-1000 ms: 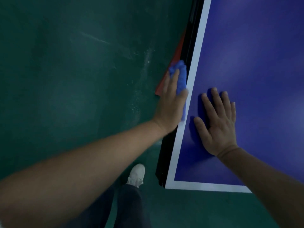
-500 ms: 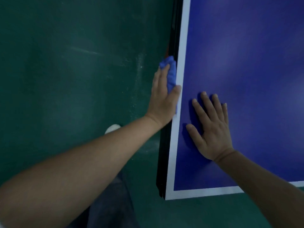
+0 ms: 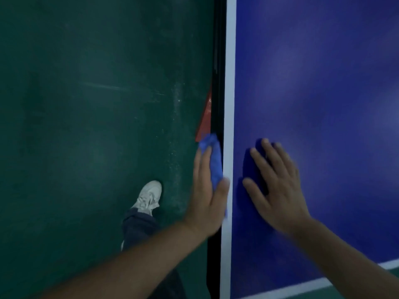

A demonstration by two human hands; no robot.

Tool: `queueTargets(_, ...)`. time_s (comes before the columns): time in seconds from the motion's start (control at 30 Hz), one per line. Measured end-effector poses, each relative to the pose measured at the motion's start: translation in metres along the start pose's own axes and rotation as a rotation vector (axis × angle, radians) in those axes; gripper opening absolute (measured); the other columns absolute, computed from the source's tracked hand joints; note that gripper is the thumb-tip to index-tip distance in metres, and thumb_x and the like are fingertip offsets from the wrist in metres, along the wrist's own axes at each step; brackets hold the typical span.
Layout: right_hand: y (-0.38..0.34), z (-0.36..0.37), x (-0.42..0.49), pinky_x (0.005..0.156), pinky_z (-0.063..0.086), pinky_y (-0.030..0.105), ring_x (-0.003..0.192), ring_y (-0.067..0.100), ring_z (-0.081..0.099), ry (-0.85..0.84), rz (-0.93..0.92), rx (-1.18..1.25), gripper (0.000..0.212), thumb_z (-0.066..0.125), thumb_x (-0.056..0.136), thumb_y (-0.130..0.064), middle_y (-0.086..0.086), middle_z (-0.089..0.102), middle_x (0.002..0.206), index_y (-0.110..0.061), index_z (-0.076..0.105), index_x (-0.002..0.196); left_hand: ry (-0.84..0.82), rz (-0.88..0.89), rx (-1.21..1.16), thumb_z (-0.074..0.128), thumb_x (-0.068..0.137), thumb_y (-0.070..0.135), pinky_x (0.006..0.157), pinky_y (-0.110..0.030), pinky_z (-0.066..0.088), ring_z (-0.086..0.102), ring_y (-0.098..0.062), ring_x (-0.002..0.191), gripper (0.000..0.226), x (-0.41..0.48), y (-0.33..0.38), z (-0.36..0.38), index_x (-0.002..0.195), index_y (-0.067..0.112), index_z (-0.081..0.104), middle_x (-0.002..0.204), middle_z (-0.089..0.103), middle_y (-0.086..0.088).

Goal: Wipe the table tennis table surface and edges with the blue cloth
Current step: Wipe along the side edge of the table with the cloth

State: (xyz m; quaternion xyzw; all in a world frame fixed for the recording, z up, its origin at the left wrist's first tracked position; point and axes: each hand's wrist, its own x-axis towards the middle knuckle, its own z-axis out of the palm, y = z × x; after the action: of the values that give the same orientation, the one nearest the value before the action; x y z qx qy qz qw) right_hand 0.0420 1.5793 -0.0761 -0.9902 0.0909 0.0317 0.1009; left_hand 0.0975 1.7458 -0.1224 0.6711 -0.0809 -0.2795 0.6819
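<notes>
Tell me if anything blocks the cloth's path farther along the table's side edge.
Nothing lies on the black edge ahead of the blue cloth under the left hand. A red piece shows just beyond, seemingly lower beside the edge; contact unclear.

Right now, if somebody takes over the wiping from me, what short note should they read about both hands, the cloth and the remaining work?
Left hand: presses the blue cloth against the table's side edge, fingers straight.
Right hand: flat on the table top, holding nothing.
Done: the picture does not show which parts are already wiped.
Left: probably wipe further along this edge, then the other edges and the top.
</notes>
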Motion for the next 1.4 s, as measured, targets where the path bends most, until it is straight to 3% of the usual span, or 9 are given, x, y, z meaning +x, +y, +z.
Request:
queueTargets(0.13, 0.020, -0.012, 0.112, 0.124, 0.009, 0.043, 0.153, 0.034, 0.013, -0.012, 0.056, -0.015, 0.065, 0.033, 0.102, -0.053, 0.011, 0.020, 0.165, -0.017, 0.033, 0.156, 0.079, 0.037, 0.041, 0.041, 0.101, 0.031, 0.124, -0.026, 0.004, 0.002, -0.014, 0.155, 0.068, 0.120, 0.030, -0.008, 0.158, 0.012, 0.011, 0.169, 0.000, -0.006)
queueTargets(0.27, 0.029, -0.009, 0.184, 0.125, 0.002, 0.048, 0.155, 0.027, -0.001, -0.026, 0.173, -0.039, 0.062, 0.021, 0.103, -0.058, -0.001, 0.005, 0.169, -0.032, 0.015, 0.160, 0.107, 0.042, 0.001, 0.044, 0.096, 0.031, 0.126, -0.034, 0.003, -0.002, -0.013, 0.155, 0.071, 0.139, 0.036, -0.008, 0.158, 0.012, 0.016, 0.169, -0.005, -0.005)
queueTargets(0.5, 0.025, -0.008, 0.183, 0.125, 0.001, 0.048, 0.155, 0.023, 0.000, 0.019, 0.201, -0.033, 0.062, 0.022, 0.103, -0.058, -0.005, 0.009, 0.168, -0.032, 0.019, 0.159, -0.070, 0.002, -0.022, 0.040, 0.106, 0.029, 0.123, -0.028, 0.003, -0.004, -0.005, 0.154, 0.065, 0.000, -0.003, -0.001, 0.159, 0.027, 0.003, 0.167, -0.004, 0.021)
queueTargets(0.63, 0.026, -0.007, 0.183, 0.125, 0.001, 0.048, 0.155, 0.022, 0.002, 0.035, 0.192, -0.023, 0.063, 0.024, 0.102, -0.059, -0.006, 0.011, 0.168, -0.032, 0.021, 0.159, -0.013, 0.037, 0.014, 0.034, 0.105, 0.047, 0.125, -0.025, 0.002, -0.004, -0.003, 0.154, 0.065, 0.086, 0.024, -0.005, 0.159, 0.027, 0.003, 0.169, -0.003, 0.012)
queueTargets(0.77, 0.025, -0.009, 0.184, 0.125, 0.002, 0.049, 0.155, 0.024, 0.003, 0.038, 0.203, -0.016, 0.063, 0.027, 0.101, -0.057, -0.004, 0.013, 0.168, -0.031, 0.023, 0.159, 0.077, 0.004, -0.022, 0.042, 0.101, 0.022, 0.127, -0.036, 0.006, 0.006, -0.010, 0.154, 0.066, 0.219, 0.059, -0.018, 0.160, 0.015, 0.013, 0.169, 0.009, -0.002)
queueTargets(0.87, 0.023, -0.010, 0.184, 0.125, 0.004, 0.050, 0.155, 0.024, 0.004, 0.035, 0.205, -0.026, 0.064, 0.027, 0.101, -0.057, -0.004, 0.014, 0.168, -0.030, 0.024, 0.158, 0.123, -0.026, -0.068, 0.044, 0.103, 0.017, 0.123, -0.026, 0.007, 0.011, -0.007, 0.152, 0.063, 0.245, 0.073, -0.015, 0.160, 0.016, 0.016, 0.168, 0.012, -0.001)
queueTargets(1.13, 0.027, -0.008, 0.185, 0.125, 0.003, 0.050, 0.155, 0.024, 0.005, 0.051, 0.194, -0.008, 0.063, 0.028, 0.101, -0.057, -0.003, 0.015, 0.167, -0.030, 0.026, 0.158, 0.031, 0.001, -0.013, 0.038, 0.105, 0.038, 0.124, -0.028, 0.009, 0.005, -0.006, 0.154, 0.065, 0.055, 0.010, 0.001, 0.160, 0.039, 0.004, 0.168, 0.004, 0.016)
queueTargets(1.27, 0.027, -0.007, 0.185, 0.125, 0.002, 0.049, 0.155, 0.025, 0.004, 0.047, 0.195, -0.014, 0.063, 0.028, 0.101, -0.057, -0.003, 0.015, 0.167, -0.030, 0.025, 0.158, 0.039, 0.093, 0.025, 0.039, 0.105, 0.032, 0.125, -0.026, 0.008, 0.005, -0.010, 0.155, 0.062, 0.120, 0.027, -0.007, 0.157, 0.040, 0.008, 0.169, 0.007, 0.003)
queueTargets(1.4, 0.027, -0.008, 0.185, 0.125, 0.004, 0.051, 0.155, 0.025, 0.004, 0.036, 0.202, -0.022, 0.063, 0.027, 0.101, -0.057, -0.003, 0.015, 0.168, -0.030, 0.025, 0.158, 0.118, 0.001, 0.010, 0.041, 0.105, 0.020, 0.126, -0.035, 0.008, 0.010, -0.010, 0.153, 0.061, 0.247, 0.067, -0.017, 0.160, 0.018, 0.016, 0.169, 0.011, -0.002)
